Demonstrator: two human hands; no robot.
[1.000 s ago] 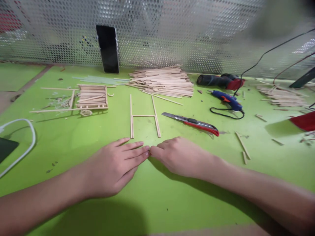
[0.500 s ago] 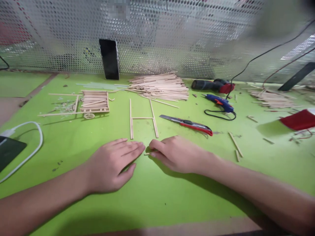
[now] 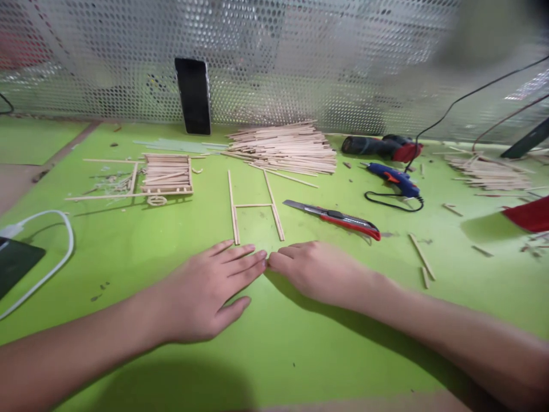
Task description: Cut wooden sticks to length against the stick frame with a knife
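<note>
My left hand (image 3: 214,289) lies flat on the green table (image 3: 283,355), palm down and fingers stretched out. Its fingertips meet those of my right hand (image 3: 319,272), which is closed in a pinch low over the tabletop. The short wooden stick in that pinch is now hidden behind the fingers. Just beyond both hands lies an H-shaped frame of thin wooden sticks (image 3: 255,205). To its right rests a utility knife (image 3: 349,222) with a red and black handle and its blade out, touched by neither hand.
A small stick cart (image 3: 167,174) stands at the left. Behind are a phone (image 3: 193,97) leaning on perforated metal, a pile of sticks (image 3: 287,149), a black and red tool (image 3: 381,149) and a blue glue gun (image 3: 394,178). Offcuts (image 3: 421,257) lie right; a white cable (image 3: 68,234) curves left.
The view has shifted slightly. My left fingertips have come up against my right hand. The short stick's end, visible at my right fingertips before, is now covered. The frame and knife stay put.
</note>
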